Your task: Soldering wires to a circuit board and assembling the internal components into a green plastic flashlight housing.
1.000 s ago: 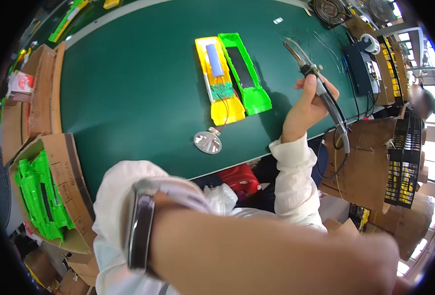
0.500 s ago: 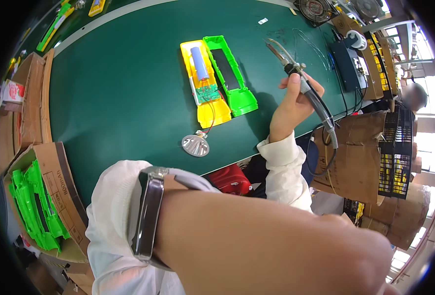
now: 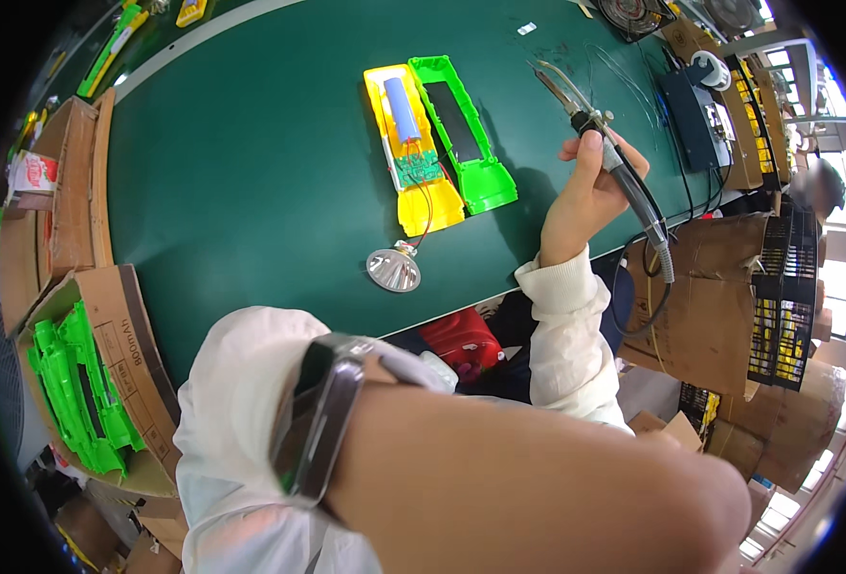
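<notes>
"What's around me, and what's in the way?"

"On your left, a cardboard carton (image 3: 136, 359) holds green shells (image 3: 83, 392); a dark box-shaped unit (image 3: 691, 117) stands toward the right of the green tabletop (image 3: 251, 163). The green casing half (image 3: 490, 187) lies between your soldering iron (image 3: 633, 184) and the yellow casing half (image 3: 413, 214). Your left hand (image 3: 576, 483), close to the lens, blocks the lower view."

"And my grip?"

"Your right hand (image 3: 581, 212) is wrapped around the iron, well apart from both halves. I can't tell whether your left is spread or clasping anything."

"How does the yellow half look?"

"It lies mid-table, inner side up: blue cylinder (image 3: 401, 110) above, green circuit board (image 3: 420, 168) below, thin wires (image 3: 430, 210) reaching a round, silvery reflector (image 3: 392, 271)."
</notes>
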`<action>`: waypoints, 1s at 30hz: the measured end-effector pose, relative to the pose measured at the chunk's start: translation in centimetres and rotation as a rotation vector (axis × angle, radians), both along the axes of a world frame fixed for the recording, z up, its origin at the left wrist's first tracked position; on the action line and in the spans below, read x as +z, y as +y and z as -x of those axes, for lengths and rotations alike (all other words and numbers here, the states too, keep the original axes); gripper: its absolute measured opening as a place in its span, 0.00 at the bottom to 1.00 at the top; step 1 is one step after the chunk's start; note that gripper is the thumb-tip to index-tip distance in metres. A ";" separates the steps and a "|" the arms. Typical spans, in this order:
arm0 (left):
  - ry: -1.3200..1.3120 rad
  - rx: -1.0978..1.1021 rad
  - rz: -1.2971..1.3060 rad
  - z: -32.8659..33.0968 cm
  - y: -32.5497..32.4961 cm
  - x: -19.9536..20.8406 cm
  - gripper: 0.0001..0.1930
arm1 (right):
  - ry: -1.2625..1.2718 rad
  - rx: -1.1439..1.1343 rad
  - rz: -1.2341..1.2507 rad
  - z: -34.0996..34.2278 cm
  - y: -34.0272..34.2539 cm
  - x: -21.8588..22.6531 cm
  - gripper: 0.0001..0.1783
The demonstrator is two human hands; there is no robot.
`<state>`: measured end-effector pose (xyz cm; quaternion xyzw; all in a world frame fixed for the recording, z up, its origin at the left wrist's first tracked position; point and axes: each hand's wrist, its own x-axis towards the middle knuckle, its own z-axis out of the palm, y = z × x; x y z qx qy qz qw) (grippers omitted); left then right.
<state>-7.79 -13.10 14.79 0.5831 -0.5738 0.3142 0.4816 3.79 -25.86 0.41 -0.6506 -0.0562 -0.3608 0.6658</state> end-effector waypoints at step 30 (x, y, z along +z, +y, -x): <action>0.323 0.496 -0.935 -16.2 7.7 -6.6 0.06 | 0.036 -0.066 -0.157 -0.9 -0.5 -1.5 0.15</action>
